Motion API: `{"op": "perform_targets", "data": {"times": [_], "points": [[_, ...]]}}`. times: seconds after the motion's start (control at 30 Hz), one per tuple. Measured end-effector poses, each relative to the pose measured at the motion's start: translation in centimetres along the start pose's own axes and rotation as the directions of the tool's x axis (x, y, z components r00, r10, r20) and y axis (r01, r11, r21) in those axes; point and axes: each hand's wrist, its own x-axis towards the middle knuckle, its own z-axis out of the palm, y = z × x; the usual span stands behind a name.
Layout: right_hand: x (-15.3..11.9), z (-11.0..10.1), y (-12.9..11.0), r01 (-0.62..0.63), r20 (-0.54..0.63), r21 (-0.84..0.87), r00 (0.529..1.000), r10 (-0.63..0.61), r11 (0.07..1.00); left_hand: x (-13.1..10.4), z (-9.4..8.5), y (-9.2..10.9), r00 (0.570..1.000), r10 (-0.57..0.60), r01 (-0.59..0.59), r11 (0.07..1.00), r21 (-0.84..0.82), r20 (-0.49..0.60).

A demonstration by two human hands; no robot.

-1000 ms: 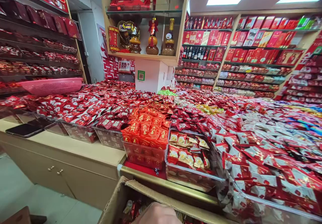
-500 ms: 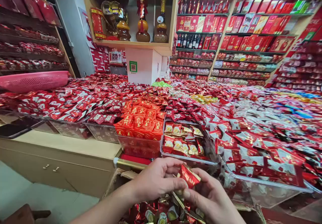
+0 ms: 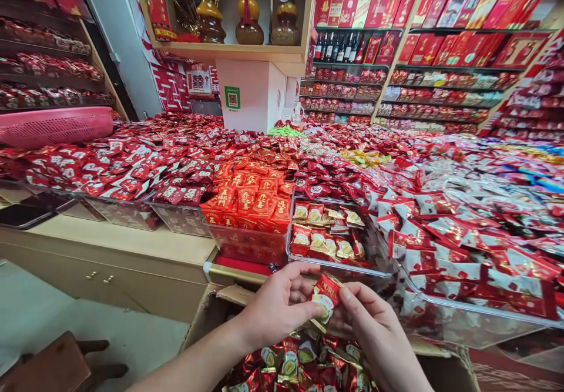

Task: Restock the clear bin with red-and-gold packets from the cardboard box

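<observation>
A red and gold candy packet [image 3: 325,299] with a durian picture is held between both hands above an open cardboard box [image 3: 200,315]. My left hand [image 3: 282,304] pinches its left side between thumb and fingers. At its upper right edge, the thumb and fingers of my right hand [image 3: 368,315] are closed on it. Many similar packets [image 3: 291,359] lie in the box below. Just beyond my hands, a clear tray [image 3: 337,267] holds more durian packets in rows.
Left of that tray stands a bin of orange-red packets [image 3: 249,245]. A bin of red and white packets [image 3: 462,262] is at right. A pink basket [image 3: 57,126] and a black phone-like object [image 3: 22,216] are at left, a wooden stool [image 3: 53,365] at lower left.
The packet has turned more upright, showing its durian picture. My right hand has shifted its hold to the upper right edge. The view has tilted down slightly.
</observation>
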Motion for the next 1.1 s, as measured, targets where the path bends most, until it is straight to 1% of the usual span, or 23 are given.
{"op": "perform_targets", "data": {"times": [0.07, 0.13, 0.17, 0.2, 0.27, 0.33, 0.4, 0.43, 0.47, 0.5, 0.53, 0.57, 0.6, 0.63, 0.67, 0.77, 0.87, 0.97, 1.03, 1.1], "points": [[-0.3, 0.3, 0.3, 0.025, -0.037, 0.01, 0.999, -0.025, 1.0, -0.1, 0.1, -0.2, 1.0, 0.004, -0.003, 1.0, -0.02, 0.008], [-0.8, 0.8, 0.9, 0.139, -0.074, -0.002, 0.988, -0.138, 0.99, -0.1, 0.2, -0.4, 0.999, 0.02, -0.022, 0.998, -0.056, -0.035], [-1.0, 1.1, 1.2, 0.201, -0.071, -0.038, 0.976, -0.204, 0.979, -0.1, 0.2, -0.5, 0.998, 0.026, -0.031, 0.997, -0.069, -0.065], [-1.1, 1.2, 1.6, 0.25, -0.04, -0.094, 0.966, -0.255, 0.964, 0.0, 0.2, -0.6, 0.996, 0.028, -0.035, 0.996, -0.077, -0.086], [-1.0, 1.2, 1.7, 0.301, 0.05, -0.242, 0.953, -0.298, 0.922, 0.1, 0.2, -0.8, 0.994, 0.034, -0.042, 0.996, -0.083, -0.106], [-0.1, 0.7, 0.8, 0.344, 0.087, -0.38, 0.937, -0.337, 0.859, 0.2, 0.0, -1.0, 0.993, 0.058, -0.066, 0.995, -0.07, -0.101], [1.4, -0.1, -1.4, 0.377, 0.047, -0.512, 0.91, -0.412, 0.772, 0.1, -0.1, -1.1, 0.991, 0.087, -0.088, 0.996, -0.005, -0.101], [2.5, -0.5, -2.7, 0.363, 0.02, -0.595, 0.898, -0.439, 0.717, 0.0, -0.2, -1.2, 0.991, 0.094, -0.09, 0.995, 0.043, -0.099], [3.6, -0.8, -4.0, 0.298, -0.015, -0.706, 0.901, -0.434, 0.642, 0.0, -0.2, -1.2, 0.991, 0.098, -0.089, 0.992, 0.093, -0.093], [4.8, -1.0, -5.3, 0.21, -0.045, -0.82, 0.904, -0.426, 0.532, -0.1, -0.2, -1.3, 0.991, 0.101, -0.088, 0.986, 0.141, -0.088], [5.9, -1.1, -6.3, 0.119, -0.068, -0.898, 0.913, -0.401, 0.424, -0.2, -0.1, -1.3, 0.991, 0.106, -0.089, 0.979, 0.182, -0.086], [6.9, -1.1, -7.0, 0.052, -0.073, -0.947, 0.926, -0.371, 0.316, -0.3, -0.1, -1.2, 0.99, 0.113, -0.092, 0.971, 0.221, -0.082], [7.8, -1.1, -7.4, 0.012, -0.07, -0.973, 0.937, -0.343, 0.231, -0.4, 0.0, -1.2, 0.989, 0.122, -0.098, 0.96, 0.264, -0.079], [8.5, -1.0, -7.5, -0.003, -0.058, -0.985, 0.947, -0.316, 0.174, -0.5, 0.1, -1.2, 0.988, 0.134, -0.105, 0.944, 0.313, -0.073], [9.0, -0.9, -7.4, -0.002, -0.044, -0.99, 0.954, -0.297, 0.138, -0.6, 0.2, -1.1, 0.986, 0.151, -0.117, 0.924, 0.363, -0.066], [9.9, -0.8, -6.1, 0.004, -0.018, -0.997, 0.963, -0.269, 0.082, -0.8, 0.4, -1.0, 0.978, 0.208, -0.169, 0.864, 0.475, -0.031], [10.4, -1.0, -4.9, 0.008, 0.004, -1.0, 0.97, -0.243, 0.017, -0.9, 0.4, -1.0, 0.971, 0.237, -0.211, 0.829, 0.517, 0.016], [10.8, -1.2, -4.7, 0.007, 0.014, -1.0, 0.967, -0.253, -0.029, -0.9, 0.3, -1.2, 0.964, 0.262, -0.245, 0.797, 0.553, 0.05], [10.6, -1.0, -5.0, 0.014, 0.025, -0.999, 0.96, -0.278, -0.044, -0.9, 0.1, -1.2, 0.96, 0.273, -0.26, 0.775, 0.575, 0.066], [9.3, -0.5, -5.3, 0.035, 0.052, -0.998, 0.947, -0.318, -0.059, -1.0, 0.1, -1.1, 0.96, 0.274, -0.259, 0.77, 0.583, 0.065]]}}
